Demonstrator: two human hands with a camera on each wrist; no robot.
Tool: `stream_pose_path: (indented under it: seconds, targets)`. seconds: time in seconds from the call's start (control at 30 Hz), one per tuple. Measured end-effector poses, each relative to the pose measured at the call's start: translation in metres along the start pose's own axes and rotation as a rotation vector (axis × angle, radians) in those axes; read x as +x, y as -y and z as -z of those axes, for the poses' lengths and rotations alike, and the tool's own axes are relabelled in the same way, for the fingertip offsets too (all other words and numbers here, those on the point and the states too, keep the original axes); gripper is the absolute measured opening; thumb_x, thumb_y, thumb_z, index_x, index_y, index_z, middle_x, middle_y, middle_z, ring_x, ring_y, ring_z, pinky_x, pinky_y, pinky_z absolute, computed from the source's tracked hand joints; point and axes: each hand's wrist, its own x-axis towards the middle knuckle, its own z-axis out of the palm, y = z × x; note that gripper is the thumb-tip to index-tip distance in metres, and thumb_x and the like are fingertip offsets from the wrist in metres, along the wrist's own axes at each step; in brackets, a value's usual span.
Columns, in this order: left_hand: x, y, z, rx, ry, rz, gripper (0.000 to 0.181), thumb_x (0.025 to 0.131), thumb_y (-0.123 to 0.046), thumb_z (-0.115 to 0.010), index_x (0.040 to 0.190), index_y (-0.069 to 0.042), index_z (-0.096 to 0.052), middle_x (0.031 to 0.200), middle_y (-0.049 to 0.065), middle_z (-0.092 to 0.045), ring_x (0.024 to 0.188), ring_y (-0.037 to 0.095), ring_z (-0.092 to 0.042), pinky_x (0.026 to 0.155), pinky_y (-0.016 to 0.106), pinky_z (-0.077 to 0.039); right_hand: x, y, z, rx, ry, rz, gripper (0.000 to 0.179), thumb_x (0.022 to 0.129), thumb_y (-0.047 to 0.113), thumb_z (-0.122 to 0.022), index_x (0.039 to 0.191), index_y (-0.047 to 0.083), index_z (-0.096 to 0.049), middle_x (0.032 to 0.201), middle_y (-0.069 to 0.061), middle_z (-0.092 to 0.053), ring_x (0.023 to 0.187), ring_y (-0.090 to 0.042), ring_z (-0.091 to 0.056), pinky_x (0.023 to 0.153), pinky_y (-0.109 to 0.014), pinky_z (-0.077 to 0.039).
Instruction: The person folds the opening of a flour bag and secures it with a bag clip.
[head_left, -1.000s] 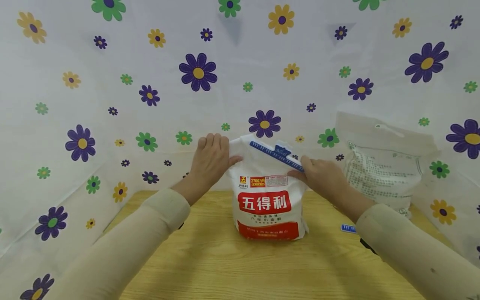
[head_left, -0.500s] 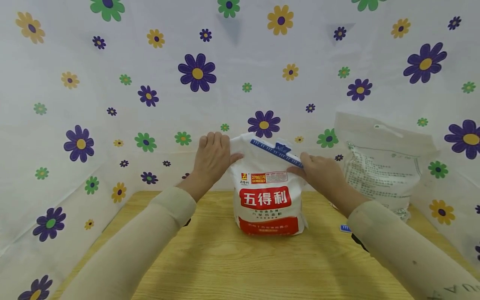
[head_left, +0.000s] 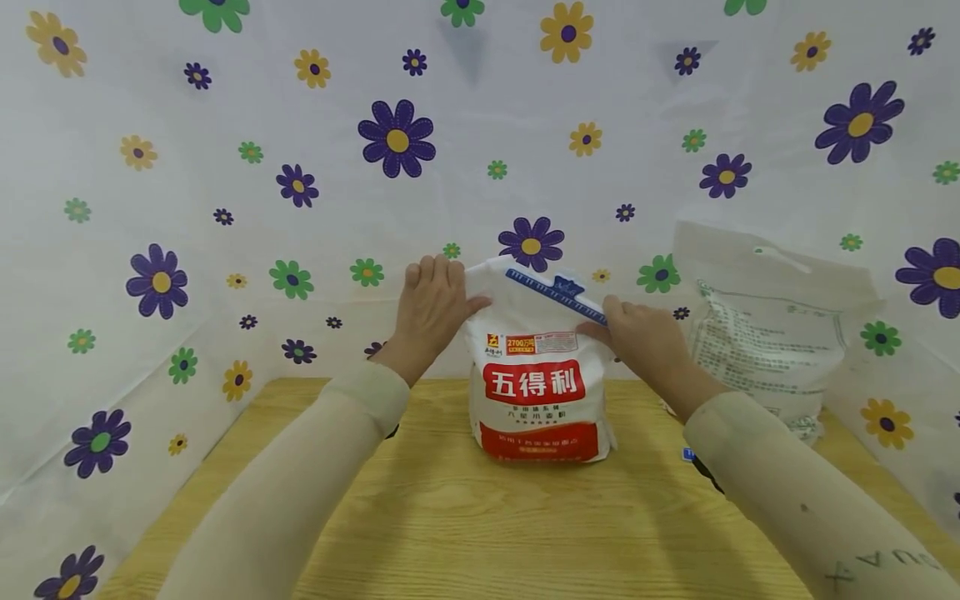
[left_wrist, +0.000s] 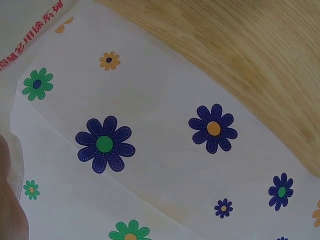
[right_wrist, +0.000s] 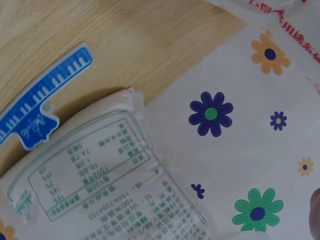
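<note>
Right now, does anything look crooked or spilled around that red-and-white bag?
The blue clip looks askew: it slants across the top of the red-and-white bag, its lower end at the right hand, and stops short of the edge the left hand holds. I see no spill.

The table has a top of light yellowish wood, with grain running along it. Near its middle, toward the far edge, is a white bag with red print, upright, its wide base down at the wood. At the far right corner is a second bag — white also, but with green printing. A blue clip with white edge is lying flat on the wood just beside this second bag — if they are touching, I cannot tell.
</note>
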Motion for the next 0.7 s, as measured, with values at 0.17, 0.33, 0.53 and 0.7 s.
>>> stream_pose_path:
  seconds: [0.17, 0.33, 0.53, 0.7]
  targets:
    - [-0.003, 0.002, 0.002, -0.034, 0.02, 0.004, 0.063, 0.093, -0.066, -0.051, 0.099, -0.004, -0.05, 0.083, 0.009, -0.046, 0.078, 0.025, -0.039, 0.075, 0.037, -0.028, -0.002, 0.0, -0.002, 0.053, 0.026, -0.064, 0.049, 0.092, 0.051, -0.066, 0.089, 0.003, -0.055, 0.059, -0.005, -0.056, 0.047, -0.018, -0.055, 0.045, -0.024, -0.045]
    - [-0.017, 0.006, 0.009, -0.28, 0.042, 0.101, 0.067, 0.093, -0.062, -0.056, 0.12, -0.002, -0.047, 0.106, 0.014, -0.05, 0.095, 0.03, -0.043, 0.083, 0.043, -0.03, -0.009, 0.002, -0.004, 0.215, 0.048, -0.222, 0.054, 0.086, 0.056, -0.07, 0.088, 0.005, -0.055, 0.065, -0.006, -0.057, 0.051, -0.018, -0.054, 0.046, -0.024, -0.043]
    - [-0.049, 0.001, 0.005, -0.65, -0.011, 0.241, 0.085, 0.096, -0.049, -0.056, 0.15, 0.002, -0.016, 0.145, 0.024, -0.035, 0.126, 0.037, -0.038, 0.098, 0.053, -0.028, -0.026, 0.01, -0.015, 0.488, -0.037, -0.451, 0.055, 0.082, 0.053, -0.077, 0.098, 0.006, -0.053, 0.077, -0.011, -0.064, 0.062, -0.022, -0.057, 0.05, -0.027, -0.043]
    - [-0.069, -0.01, 0.002, -0.737, -0.022, 0.267, 0.096, 0.097, -0.053, -0.05, 0.155, 0.005, 0.0, 0.149, 0.029, -0.032, 0.131, 0.04, -0.037, 0.1, 0.055, -0.026, -0.04, 0.014, -0.024, 0.597, -0.072, -0.543, 0.056, 0.082, 0.044, -0.081, 0.107, 0.005, -0.05, 0.083, -0.013, -0.065, 0.061, -0.022, -0.057, 0.049, -0.026, -0.046]
